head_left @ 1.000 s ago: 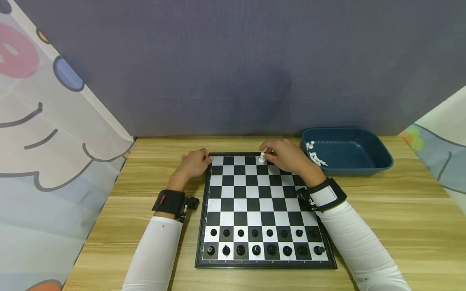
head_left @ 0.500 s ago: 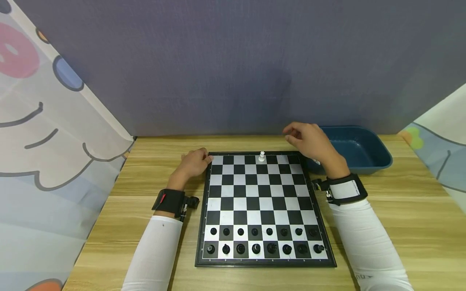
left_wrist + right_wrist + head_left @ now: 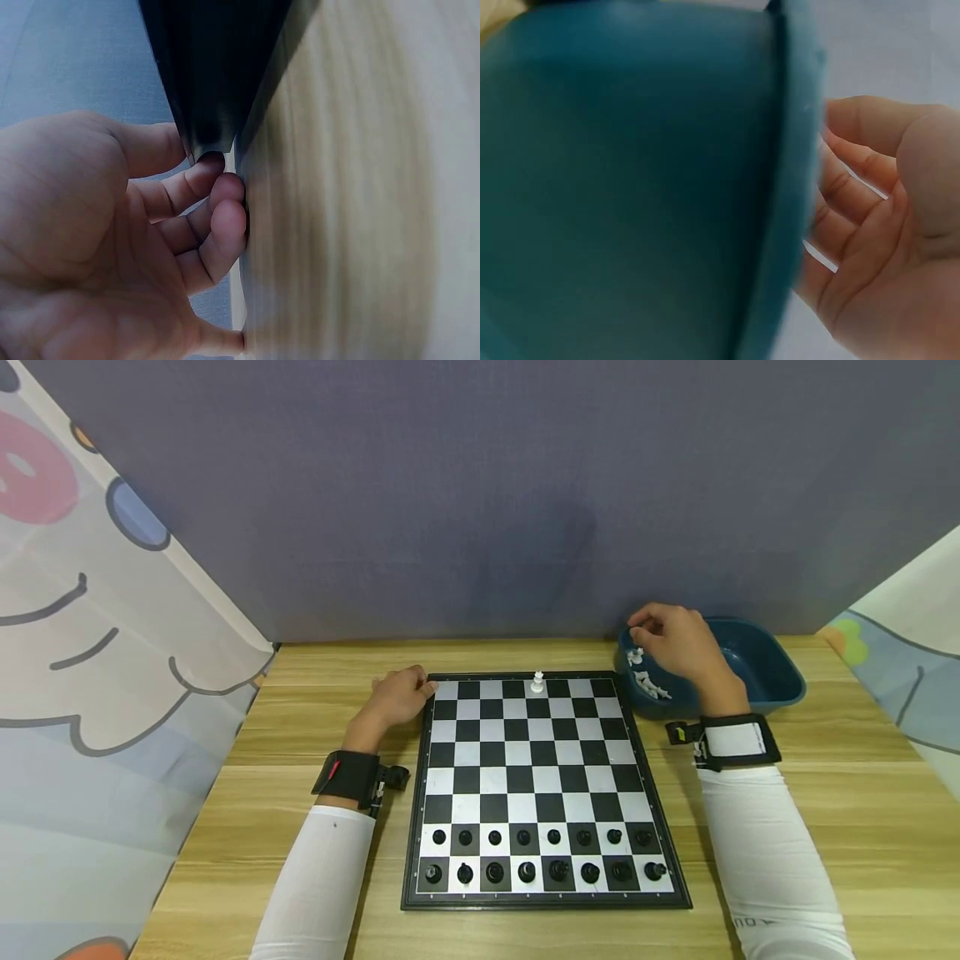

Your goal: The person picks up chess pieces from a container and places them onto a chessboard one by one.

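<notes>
My left hand (image 3: 400, 697) is at the far left corner of the chessboard (image 3: 411, 827). In the left wrist view, its thumb and index finger (image 3: 199, 178) pinch that corner, the other fingers curled beside it. My right hand (image 3: 681, 647) hovers over the left part of the blue bin (image 3: 789, 687), fingers loosely bent and holding nothing. White chess pieces (image 3: 651, 685) lie in the bin just below it. The bin's wall (image 3: 630, 187) hides the fingertips in the right wrist view. One white chess piece (image 3: 537, 683) stands upright on the board's far row.
Black pawns (image 3: 523, 837) and larger black pieces (image 3: 527, 872) fill the two near rows of the board. The wooden table (image 3: 847, 827) meets a grey panel (image 3: 450, 527) behind the board and bin. A printed cloth (image 3: 90, 827) hangs at the left.
My right hand has let go of the white chess piece on the far row and moved right, over the bin. The left hand has stayed at the board's corner.
</notes>
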Action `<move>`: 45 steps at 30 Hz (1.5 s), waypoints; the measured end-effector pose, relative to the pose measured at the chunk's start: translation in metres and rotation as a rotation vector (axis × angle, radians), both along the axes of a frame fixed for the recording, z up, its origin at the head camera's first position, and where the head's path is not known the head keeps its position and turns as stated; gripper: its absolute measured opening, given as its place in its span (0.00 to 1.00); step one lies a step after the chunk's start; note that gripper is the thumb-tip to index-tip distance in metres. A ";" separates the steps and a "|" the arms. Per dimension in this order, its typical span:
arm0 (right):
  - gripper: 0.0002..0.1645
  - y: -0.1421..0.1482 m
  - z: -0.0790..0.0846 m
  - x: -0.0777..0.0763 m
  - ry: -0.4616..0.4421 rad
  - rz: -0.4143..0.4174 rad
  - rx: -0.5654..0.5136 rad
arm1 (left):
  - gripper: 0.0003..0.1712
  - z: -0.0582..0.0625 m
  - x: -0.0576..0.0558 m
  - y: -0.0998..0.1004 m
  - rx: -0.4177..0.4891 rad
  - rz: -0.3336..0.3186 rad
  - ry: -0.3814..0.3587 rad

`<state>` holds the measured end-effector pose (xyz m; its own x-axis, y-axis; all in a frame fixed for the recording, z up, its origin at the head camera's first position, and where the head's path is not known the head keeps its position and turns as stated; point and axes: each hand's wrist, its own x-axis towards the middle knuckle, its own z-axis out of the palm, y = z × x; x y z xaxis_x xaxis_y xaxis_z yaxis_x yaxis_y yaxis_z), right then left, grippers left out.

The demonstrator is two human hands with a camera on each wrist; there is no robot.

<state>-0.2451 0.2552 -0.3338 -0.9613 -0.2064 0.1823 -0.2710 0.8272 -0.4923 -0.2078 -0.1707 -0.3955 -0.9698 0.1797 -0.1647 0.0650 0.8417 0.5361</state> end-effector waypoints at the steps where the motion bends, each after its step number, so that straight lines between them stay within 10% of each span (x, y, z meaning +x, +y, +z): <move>1: 0.13 0.001 -0.001 -0.001 -0.002 -0.002 0.003 | 0.16 0.000 0.000 0.000 -0.001 0.000 0.000; 18: 0.17 0.015 -0.028 -0.014 -0.219 0.014 0.076 | 0.16 0.000 0.001 -0.002 -0.008 0.005 -0.002; 45: 0.12 0.013 -0.041 -0.014 -0.206 0.025 0.125 | 0.15 0.002 0.003 0.000 0.007 0.012 -0.009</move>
